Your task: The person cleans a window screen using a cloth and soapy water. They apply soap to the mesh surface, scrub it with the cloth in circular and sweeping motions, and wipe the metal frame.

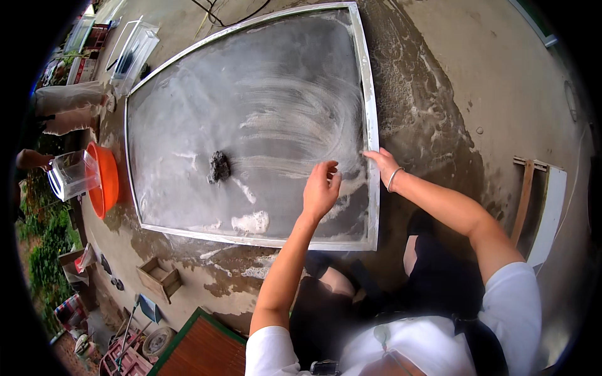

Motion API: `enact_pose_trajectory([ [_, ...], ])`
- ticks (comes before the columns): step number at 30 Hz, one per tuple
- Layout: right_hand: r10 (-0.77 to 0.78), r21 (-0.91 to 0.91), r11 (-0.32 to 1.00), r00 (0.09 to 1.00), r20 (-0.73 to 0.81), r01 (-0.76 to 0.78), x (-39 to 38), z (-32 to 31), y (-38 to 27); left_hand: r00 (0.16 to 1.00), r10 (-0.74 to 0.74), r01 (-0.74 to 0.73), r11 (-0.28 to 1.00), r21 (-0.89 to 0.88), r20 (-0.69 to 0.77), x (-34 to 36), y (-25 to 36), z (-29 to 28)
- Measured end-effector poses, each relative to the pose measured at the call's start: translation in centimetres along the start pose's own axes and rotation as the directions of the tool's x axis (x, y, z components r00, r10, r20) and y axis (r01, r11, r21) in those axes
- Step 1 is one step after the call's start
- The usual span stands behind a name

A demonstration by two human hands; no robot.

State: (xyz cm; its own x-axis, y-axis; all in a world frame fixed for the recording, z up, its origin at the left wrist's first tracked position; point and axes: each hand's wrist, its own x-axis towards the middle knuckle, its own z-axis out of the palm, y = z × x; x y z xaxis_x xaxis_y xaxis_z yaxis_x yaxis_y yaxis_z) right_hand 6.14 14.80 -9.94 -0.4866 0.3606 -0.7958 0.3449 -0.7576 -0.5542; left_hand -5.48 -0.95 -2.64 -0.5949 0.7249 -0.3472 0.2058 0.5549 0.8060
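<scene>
A large screen panel with grey mesh and a white frame lies on the wet ground before me, streaked with suds. My left hand is over the mesh near its right end, its fingers loosely bent and nothing visible in them. My right hand, with a bracelet at the wrist, grips the frame's right edge. A dark, crumpled scrubbing wad rests on the mesh left of my left hand, apart from both hands. White foam sits near the frame's near edge.
At the left, another person's hand holds a clear plastic bin at an orange basin. A wooden box stands at the lower left. Suds wet the concrete right of the panel; a white-edged board lies farther right.
</scene>
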Motion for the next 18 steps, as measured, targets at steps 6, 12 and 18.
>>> enact_pose_trajectory([
  [6,0.216,0.131,0.956,0.934,0.285,-0.261,-0.2,-2.7,-1.2,0.998,0.009,0.015,0.938,0.345,-0.067,2.1,2.9,8.6],
  [12,0.168,0.100,0.971,0.915,0.366,-0.218,1.2,-3.8,-2.8,0.982,-0.169,0.188,0.917,0.352,-0.085,1.9,2.7,10.9],
  [18,0.016,0.161,0.985,0.963,0.270,-0.061,5.1,-1.2,-5.2,0.981,-0.152,0.186,0.918,0.350,-0.124,1.0,2.6,10.7],
])
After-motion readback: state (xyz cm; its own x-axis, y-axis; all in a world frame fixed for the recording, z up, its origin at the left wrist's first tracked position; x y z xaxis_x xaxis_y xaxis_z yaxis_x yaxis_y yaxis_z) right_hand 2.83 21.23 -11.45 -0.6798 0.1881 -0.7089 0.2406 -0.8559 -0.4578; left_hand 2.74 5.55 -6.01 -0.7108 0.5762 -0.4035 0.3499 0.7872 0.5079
